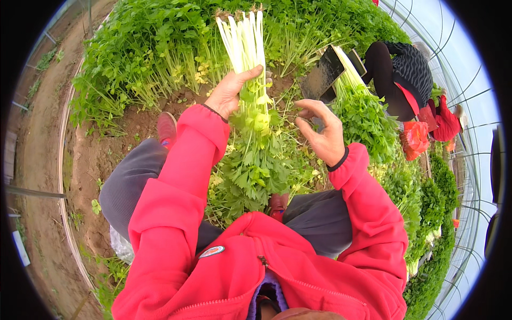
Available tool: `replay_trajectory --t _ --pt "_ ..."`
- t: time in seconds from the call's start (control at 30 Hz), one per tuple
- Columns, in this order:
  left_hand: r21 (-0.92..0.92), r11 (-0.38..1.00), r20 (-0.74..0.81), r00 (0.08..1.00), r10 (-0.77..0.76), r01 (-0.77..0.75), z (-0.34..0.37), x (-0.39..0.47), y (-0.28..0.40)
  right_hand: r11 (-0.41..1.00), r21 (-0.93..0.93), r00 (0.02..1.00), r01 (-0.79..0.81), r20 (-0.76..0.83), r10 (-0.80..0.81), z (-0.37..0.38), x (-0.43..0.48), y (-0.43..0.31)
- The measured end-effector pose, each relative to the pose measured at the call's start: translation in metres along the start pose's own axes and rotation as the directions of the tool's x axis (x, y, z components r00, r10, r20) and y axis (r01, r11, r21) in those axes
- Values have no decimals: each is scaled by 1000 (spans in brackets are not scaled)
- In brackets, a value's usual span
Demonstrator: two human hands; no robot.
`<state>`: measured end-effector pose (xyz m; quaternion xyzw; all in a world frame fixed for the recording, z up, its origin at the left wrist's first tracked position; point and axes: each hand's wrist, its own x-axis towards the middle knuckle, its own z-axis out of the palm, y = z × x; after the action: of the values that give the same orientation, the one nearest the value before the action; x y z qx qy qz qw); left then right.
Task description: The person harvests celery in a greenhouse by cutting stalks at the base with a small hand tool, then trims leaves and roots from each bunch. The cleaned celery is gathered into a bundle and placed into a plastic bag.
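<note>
My left hand grips a bunch of celery around the lower stalks. The pale stalks and their brown roots point away from me, while the leafy tops hang toward my lap. Yellowish leaves show just below my grip. To the right of the bunch, my right hand is held in the air with thumb and fingers apart and nothing between them. Past that hand, a pile of cut celery lies in a dark metal holder, its leaves spilling toward me.
Standing celery plants fill the bed ahead, rooted in brown soil. A person in dark patterned clothing crouches at right, another in red beyond. A red plastic bag lies near them. A pale border strip runs along the left.
</note>
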<state>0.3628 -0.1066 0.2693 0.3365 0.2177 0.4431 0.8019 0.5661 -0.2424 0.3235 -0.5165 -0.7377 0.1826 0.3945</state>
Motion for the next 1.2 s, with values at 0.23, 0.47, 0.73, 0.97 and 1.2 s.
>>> replay_trajectory --t 0.23,0.47,0.73,0.97,1.2 --pt "315 949 94 996 -11 -20 35 -25 -33 495 769 906 -405 264 330 6 65 41" --pt "485 860 293 897 -332 160 46 -31 -50 151 875 886 -461 462 28 -2 74 39" --pt "752 659 207 959 -195 -28 38 -7 -10 131 863 859 -487 447 251 8 77 60" --pt "882 77 450 879 156 -465 102 40 30 325 766 830 -555 485 273 20 75 46" --pt "741 326 324 738 592 -587 74 15 38 28 903 889 -428 415 191 -10 76 70"
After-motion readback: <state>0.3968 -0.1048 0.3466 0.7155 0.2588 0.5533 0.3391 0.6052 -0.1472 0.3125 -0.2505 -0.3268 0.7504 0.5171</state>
